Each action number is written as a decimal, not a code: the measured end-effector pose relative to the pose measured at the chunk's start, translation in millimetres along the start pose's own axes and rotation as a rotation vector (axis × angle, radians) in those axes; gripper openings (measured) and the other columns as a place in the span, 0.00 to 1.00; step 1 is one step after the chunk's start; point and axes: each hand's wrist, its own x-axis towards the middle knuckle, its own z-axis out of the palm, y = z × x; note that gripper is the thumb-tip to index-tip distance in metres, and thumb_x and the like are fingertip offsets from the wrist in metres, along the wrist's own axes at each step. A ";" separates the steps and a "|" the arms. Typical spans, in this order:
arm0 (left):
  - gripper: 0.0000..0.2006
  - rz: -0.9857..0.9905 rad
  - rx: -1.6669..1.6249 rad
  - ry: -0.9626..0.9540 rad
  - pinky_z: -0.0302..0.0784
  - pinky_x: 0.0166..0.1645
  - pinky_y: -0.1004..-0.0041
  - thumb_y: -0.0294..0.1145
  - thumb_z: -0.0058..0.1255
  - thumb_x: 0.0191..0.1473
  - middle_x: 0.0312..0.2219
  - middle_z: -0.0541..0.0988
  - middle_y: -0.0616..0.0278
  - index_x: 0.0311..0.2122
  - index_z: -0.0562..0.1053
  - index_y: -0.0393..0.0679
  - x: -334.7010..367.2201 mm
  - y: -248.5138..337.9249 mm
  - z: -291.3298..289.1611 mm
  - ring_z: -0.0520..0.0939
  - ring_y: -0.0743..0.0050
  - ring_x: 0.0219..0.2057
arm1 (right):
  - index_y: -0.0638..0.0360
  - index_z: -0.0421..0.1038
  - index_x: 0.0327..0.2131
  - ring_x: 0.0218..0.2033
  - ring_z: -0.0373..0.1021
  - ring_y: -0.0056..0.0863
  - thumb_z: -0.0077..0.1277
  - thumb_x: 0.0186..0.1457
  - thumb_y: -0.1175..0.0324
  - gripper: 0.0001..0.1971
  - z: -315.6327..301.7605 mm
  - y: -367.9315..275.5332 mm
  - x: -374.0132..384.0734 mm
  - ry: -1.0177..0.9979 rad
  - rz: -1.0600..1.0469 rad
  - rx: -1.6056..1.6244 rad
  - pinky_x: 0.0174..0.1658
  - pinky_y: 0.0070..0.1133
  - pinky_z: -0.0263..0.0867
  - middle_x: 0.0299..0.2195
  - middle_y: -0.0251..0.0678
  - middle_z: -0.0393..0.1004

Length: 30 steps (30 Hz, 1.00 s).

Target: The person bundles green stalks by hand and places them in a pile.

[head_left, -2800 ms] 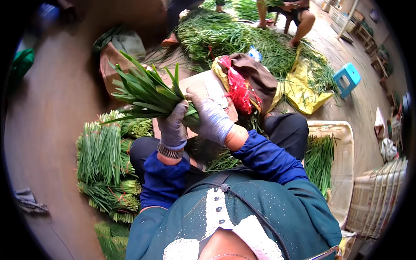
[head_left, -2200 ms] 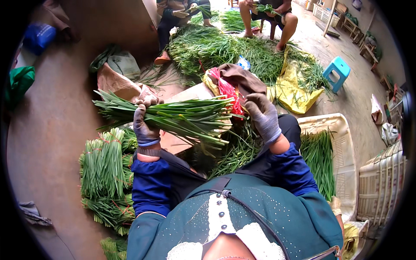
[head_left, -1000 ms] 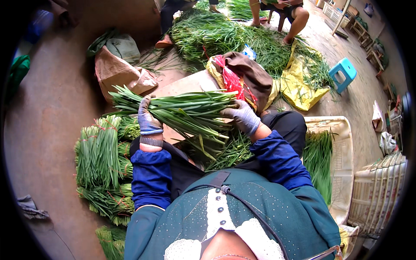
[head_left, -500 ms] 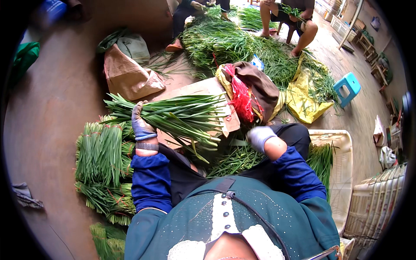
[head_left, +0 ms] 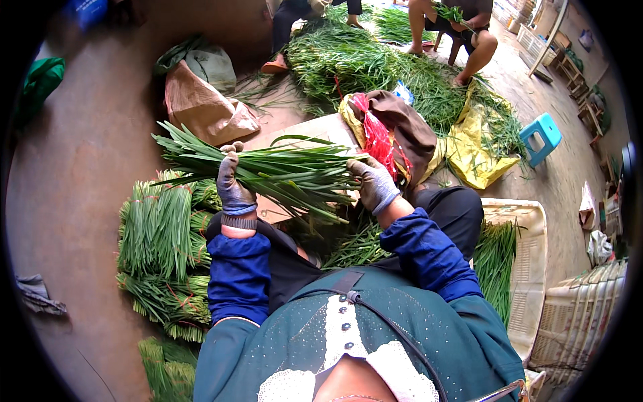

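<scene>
A loose bunch of garlic chives [head_left: 288, 171] lies lengthwise across my lap area, above a flat cardboard piece [head_left: 328, 127]. My left hand [head_left: 233, 187], in a soiled glove, is wrapped round it towards the leafy left end, thumb and fingertips showing above. At the other end, my right hand [head_left: 375, 182], also gloved, has its fingers closed on the stalk ends. Bundles of chives [head_left: 161, 231] tied with reddish bands are stacked to my left. Between my knees lie more loose chives [head_left: 358, 248], partly hidden by the bunch and my legs.
A pale plastic crate [head_left: 532, 268] holding chives stands at my right. Ahead are red plastic strips [head_left: 378, 144], a brown cloth [head_left: 402, 127], a yellow sack [head_left: 479, 154] and a large chive heap [head_left: 375, 74]. A pinkish sack [head_left: 201, 107] and blue stool [head_left: 541, 139] flank these; two people sit beyond.
My right hand has moved up and left from above my right knee to the stalk ends and closed on them. My left hand has shifted slightly right with the bunch.
</scene>
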 end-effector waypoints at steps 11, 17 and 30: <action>0.10 -0.062 -0.053 -0.107 0.77 0.47 0.65 0.32 0.54 0.56 0.44 0.73 0.65 0.42 0.69 0.51 -4.0 11.5 -0.5 0.76 0.71 0.42 | 0.61 0.72 0.32 0.28 0.69 0.15 0.51 0.50 0.81 0.06 -42.4 -9.4 16.4 -0.048 -0.388 -0.531 0.35 0.15 0.66 0.27 0.28 0.74; 0.09 -0.025 -0.139 -0.037 0.78 0.47 0.59 0.33 0.52 0.57 0.45 0.75 0.62 0.43 0.72 0.50 3.6 20.9 -10.4 0.79 0.65 0.43 | 0.61 0.75 0.29 0.27 0.71 0.21 0.54 0.51 0.77 0.01 -66.4 -32.7 14.8 0.190 -0.500 -0.667 0.34 0.21 0.67 0.26 0.31 0.77; 0.08 -0.005 -0.177 -0.046 0.78 0.49 0.60 0.32 0.52 0.57 0.45 0.76 0.61 0.42 0.74 0.48 11.4 36.4 -28.6 0.79 0.65 0.42 | 0.60 0.76 0.35 0.33 0.73 0.44 0.54 0.52 0.72 0.06 -4.5 -55.1 -47.8 -0.111 -0.911 -1.253 0.38 0.31 0.68 0.30 0.44 0.75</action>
